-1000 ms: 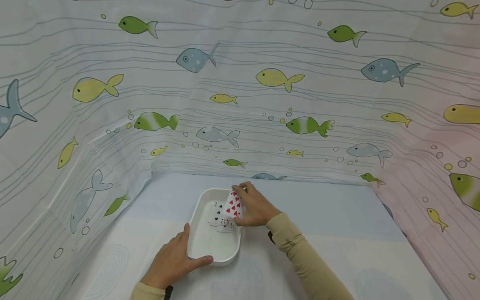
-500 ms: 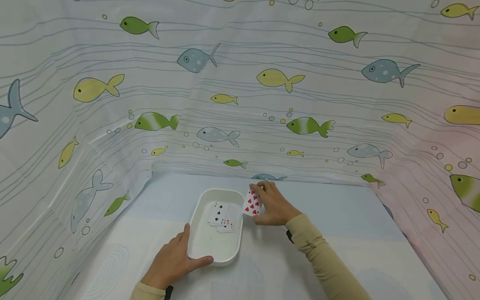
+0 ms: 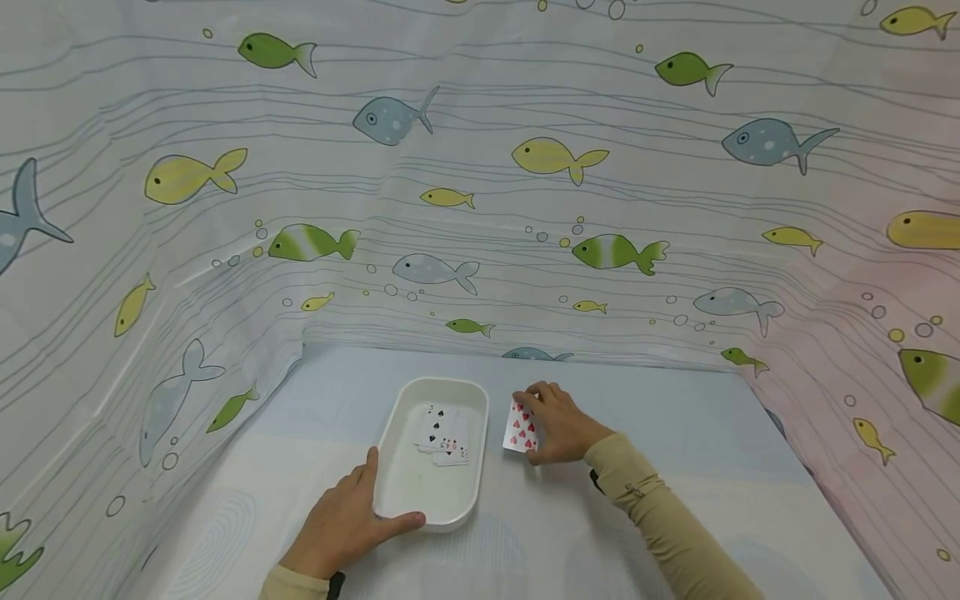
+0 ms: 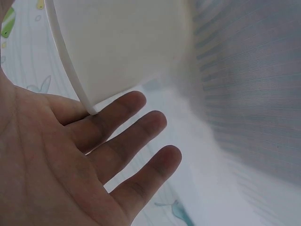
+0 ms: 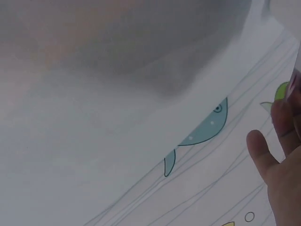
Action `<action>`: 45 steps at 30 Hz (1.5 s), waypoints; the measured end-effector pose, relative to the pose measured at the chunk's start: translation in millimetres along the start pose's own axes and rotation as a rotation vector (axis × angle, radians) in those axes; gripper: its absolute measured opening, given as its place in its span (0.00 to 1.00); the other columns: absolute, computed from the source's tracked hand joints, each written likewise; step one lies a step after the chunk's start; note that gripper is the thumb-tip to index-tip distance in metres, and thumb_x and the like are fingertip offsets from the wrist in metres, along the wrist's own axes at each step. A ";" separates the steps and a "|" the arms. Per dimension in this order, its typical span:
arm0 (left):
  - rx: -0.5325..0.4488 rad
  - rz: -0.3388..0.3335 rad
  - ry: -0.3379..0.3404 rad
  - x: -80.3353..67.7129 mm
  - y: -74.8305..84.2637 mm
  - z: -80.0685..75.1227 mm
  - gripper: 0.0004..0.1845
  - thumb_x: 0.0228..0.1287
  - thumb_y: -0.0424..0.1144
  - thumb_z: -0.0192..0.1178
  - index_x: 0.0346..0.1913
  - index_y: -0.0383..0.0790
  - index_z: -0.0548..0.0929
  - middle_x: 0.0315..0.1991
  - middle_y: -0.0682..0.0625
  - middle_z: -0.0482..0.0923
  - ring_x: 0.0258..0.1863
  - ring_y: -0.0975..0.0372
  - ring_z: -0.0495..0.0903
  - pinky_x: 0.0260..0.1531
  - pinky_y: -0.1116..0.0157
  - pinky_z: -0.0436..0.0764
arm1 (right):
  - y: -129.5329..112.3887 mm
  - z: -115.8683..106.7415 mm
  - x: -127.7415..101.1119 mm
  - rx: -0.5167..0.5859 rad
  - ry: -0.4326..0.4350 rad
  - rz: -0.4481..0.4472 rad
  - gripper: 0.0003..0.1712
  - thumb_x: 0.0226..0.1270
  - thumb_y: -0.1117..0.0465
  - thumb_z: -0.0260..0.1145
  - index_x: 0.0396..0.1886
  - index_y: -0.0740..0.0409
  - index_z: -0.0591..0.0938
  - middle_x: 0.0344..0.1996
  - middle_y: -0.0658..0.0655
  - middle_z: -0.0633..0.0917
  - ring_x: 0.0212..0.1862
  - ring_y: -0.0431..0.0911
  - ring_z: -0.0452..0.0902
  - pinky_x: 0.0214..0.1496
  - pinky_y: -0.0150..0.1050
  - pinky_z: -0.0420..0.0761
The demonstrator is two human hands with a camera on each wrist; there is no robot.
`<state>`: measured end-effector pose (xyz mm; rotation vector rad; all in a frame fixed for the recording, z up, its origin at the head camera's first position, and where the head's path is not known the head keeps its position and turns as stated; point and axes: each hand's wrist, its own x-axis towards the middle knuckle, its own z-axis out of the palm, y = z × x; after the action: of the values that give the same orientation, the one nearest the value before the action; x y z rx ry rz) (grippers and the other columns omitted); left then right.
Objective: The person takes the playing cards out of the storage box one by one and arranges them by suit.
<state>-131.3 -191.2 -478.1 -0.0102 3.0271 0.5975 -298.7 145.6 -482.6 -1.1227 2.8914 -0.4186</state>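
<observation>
A white, deep oblong tray [image 3: 388, 486] stands on the table in the head view. Fanned playing cards [image 3: 437, 432], face up with a three of spades on top, lie inside it. My left hand [image 3: 341, 521] spans the tray's near left corner, thumb along the near side and forefinger along the left side. The left wrist view shows its other fingers [image 4: 134, 141] fairly straight below the tray wall [image 4: 122, 42]. To the right of the tray, my right hand [image 3: 562, 427] pinches a playing card of hearts [image 3: 519, 429] by its ends, close over the table. In the right wrist view that hand [image 5: 287, 174] is partly cut off.
The pale blue and white table cover [image 3: 660, 450] spreads around the tray. Behind and on both sides rises a fish-patterned cloth wall [image 3: 495, 225], meeting the table's back edge.
My right hand has carried the hearts card from over the tray to the right and lowered it toward the table. The left hand and tray have stayed put.
</observation>
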 end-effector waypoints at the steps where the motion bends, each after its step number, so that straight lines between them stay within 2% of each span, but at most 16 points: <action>1: 0.000 -0.001 0.000 -0.1 0.1 -0.1 0.74 0.43 0.80 0.64 0.77 0.23 0.54 0.62 0.32 0.74 0.49 0.46 0.79 0.52 0.43 0.77 | 0.5 2.1 0.0 -0.001 -0.011 -0.003 0.55 0.45 0.46 0.78 0.74 0.54 0.68 0.63 0.57 0.69 0.62 0.52 0.64 0.67 0.53 0.67; 12: -0.007 -0.009 0.007 0.1 -1.5 1.8 0.74 0.42 0.81 0.64 0.77 0.23 0.53 0.62 0.32 0.74 0.50 0.46 0.79 0.52 0.42 0.77 | 1.8 21.1 -0.2 -0.004 -0.096 -0.017 0.52 0.45 0.47 0.78 0.73 0.55 0.71 0.61 0.55 0.71 0.59 0.49 0.65 0.65 0.51 0.69; 26: -0.023 -0.003 0.010 -1.1 -1.7 1.7 0.74 0.43 0.80 0.65 0.77 0.24 0.54 0.63 0.32 0.74 0.52 0.45 0.79 0.53 0.42 0.76 | 0.3 27.4 2.1 -0.005 -0.150 -0.006 0.51 0.48 0.48 0.77 0.74 0.53 0.70 0.62 0.55 0.71 0.59 0.49 0.66 0.68 0.53 0.67; 40: -0.022 0.016 0.021 -1.5 -1.6 0.5 0.73 0.44 0.79 0.65 0.77 0.23 0.54 0.62 0.33 0.74 0.50 0.45 0.79 0.52 0.43 0.77 | 4.6 31.6 3.6 0.005 -0.164 -0.018 0.51 0.48 0.48 0.75 0.75 0.53 0.69 0.63 0.57 0.70 0.62 0.51 0.66 0.68 0.56 0.66; 45: -0.031 0.002 0.012 -0.5 -2.3 0.9 0.73 0.43 0.80 0.65 0.77 0.23 0.53 0.63 0.32 0.74 0.52 0.45 0.79 0.53 0.42 0.76 | 4.4 32.6 3.8 0.006 -0.164 -0.016 0.51 0.48 0.49 0.75 0.74 0.53 0.69 0.63 0.57 0.70 0.62 0.52 0.66 0.68 0.56 0.67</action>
<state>-130.7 -192.9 -479.8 -0.0123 3.0295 0.6462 -301.0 138.3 -514.8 -1.1228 2.7402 -0.3185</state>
